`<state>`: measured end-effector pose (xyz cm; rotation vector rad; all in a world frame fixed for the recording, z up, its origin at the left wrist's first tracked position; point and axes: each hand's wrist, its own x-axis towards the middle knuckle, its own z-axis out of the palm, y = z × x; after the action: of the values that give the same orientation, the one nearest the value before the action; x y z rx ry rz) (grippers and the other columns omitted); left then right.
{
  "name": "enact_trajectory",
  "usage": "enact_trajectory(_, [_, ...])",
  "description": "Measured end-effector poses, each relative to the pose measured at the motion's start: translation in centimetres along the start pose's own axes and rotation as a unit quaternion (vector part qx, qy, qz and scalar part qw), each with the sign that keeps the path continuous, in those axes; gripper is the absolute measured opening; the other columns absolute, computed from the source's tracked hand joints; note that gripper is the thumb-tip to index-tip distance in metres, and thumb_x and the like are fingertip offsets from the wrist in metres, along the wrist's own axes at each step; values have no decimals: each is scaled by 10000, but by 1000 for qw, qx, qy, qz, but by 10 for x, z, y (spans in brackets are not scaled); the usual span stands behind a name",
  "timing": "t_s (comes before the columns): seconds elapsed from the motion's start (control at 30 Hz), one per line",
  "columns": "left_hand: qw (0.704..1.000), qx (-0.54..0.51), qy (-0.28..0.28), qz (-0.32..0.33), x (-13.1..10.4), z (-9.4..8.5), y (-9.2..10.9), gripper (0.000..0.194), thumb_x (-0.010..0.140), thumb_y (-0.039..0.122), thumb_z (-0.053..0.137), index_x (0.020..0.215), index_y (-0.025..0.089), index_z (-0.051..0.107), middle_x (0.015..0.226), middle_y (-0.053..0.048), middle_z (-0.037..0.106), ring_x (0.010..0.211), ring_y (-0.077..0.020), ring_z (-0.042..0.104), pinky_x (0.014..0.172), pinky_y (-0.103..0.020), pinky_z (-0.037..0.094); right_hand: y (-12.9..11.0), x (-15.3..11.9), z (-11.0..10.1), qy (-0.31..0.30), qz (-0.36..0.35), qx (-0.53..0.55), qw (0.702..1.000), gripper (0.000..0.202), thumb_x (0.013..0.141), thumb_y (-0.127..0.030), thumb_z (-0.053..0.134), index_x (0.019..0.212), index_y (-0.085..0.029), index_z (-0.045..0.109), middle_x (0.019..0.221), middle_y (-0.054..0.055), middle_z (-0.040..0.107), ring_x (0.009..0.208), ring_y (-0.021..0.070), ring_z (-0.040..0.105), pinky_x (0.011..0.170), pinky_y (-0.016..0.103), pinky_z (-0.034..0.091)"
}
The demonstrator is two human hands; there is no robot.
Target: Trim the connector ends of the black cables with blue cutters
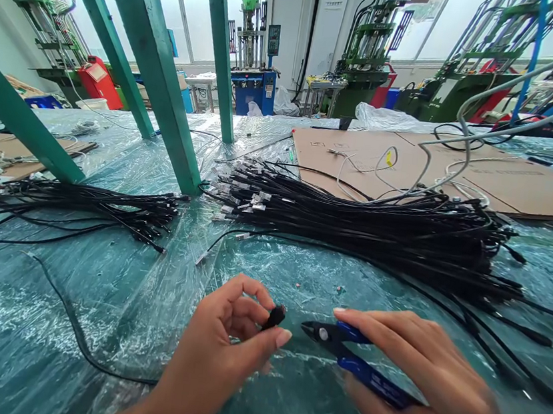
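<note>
Between thumb and fingers, my left hand (224, 345) pinches the black connector end (274, 317) of a cable. A black cable (75, 323) runs out from behind my left wrist across the table to the left. My right hand (429, 380) is wrapped round a pair of flush cutters (371, 376) with blue handles. Their dark tips point left, a small gap away from the connector end. The handles are spread somewhat apart. My palms and some fingers are hidden.
Beyond my hands lies a large bundle of black cables (355, 227) with pale connector ends. A smaller bundle (85, 207) lies left, by green metal posts (165, 66). Cardboard sheets (354, 153) and grey cords lie behind on the plastic-covered table (158, 307). Machines (371, 51) stand farther back.
</note>
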<state>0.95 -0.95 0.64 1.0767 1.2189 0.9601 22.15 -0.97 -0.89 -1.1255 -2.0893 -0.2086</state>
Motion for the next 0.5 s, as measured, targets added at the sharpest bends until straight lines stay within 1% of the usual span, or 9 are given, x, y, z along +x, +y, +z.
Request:
enact_trajectory(0.1, [1000, -17, -4, -10, 0, 0, 0, 204, 744, 307, 762, 800, 171, 621, 686, 23, 633, 449, -73, 570, 447, -168, 435, 0, -2, -1, 2, 5, 1, 1000, 276, 786, -177, 574, 1040, -268, 633, 845, 7, 682, 732, 161, 642, 636, 295, 511])
enact_trajectory(0.2, [998, -28, -38, -41, 2, -2, 1, 217, 791, 355, 719, 841, 151, 667, 693, -10, 684, 403, -48, 530, 420, -151, 389, 2, -5, 0, -10, 17, 0, 1000, 299, 777, -195, 597, 1065, -271, 623, 876, 8, 680, 768, 171, 639, 665, 311, 502])
enact_trajectory(0.27, [995, -38, -66, -63, 4, -4, 2, 220, 812, 358, 698, 850, 142, 685, 668, -12, 690, 361, -21, 474, 385, -132, 333, 4, -7, 3, -11, 25, 0, 1000, 318, 778, -206, 599, 1089, -276, 611, 899, 10, 673, 799, 180, 632, 692, 328, 491])
enact_trajectory(0.33, [992, -53, -81, -83, 5, -6, 3, 212, 822, 344, 690, 851, 134, 702, 637, -10, 682, 333, 2, 417, 360, -121, 269, 6, -9, 6, -11, 30, -1, 999, 328, 788, -216, 592, 1110, -282, 601, 918, 14, 665, 825, 188, 624, 712, 342, 478])
enact_trajectory(0.5, [984, -91, -101, -113, 6, -7, 3, 192, 832, 300, 666, 875, 128, 741, 587, -6, 642, 311, 19, 313, 341, -129, 209, 7, -11, 10, -16, 34, 4, 999, 328, 798, -233, 593, 1122, -287, 596, 931, 20, 666, 842, 196, 624, 725, 349, 472])
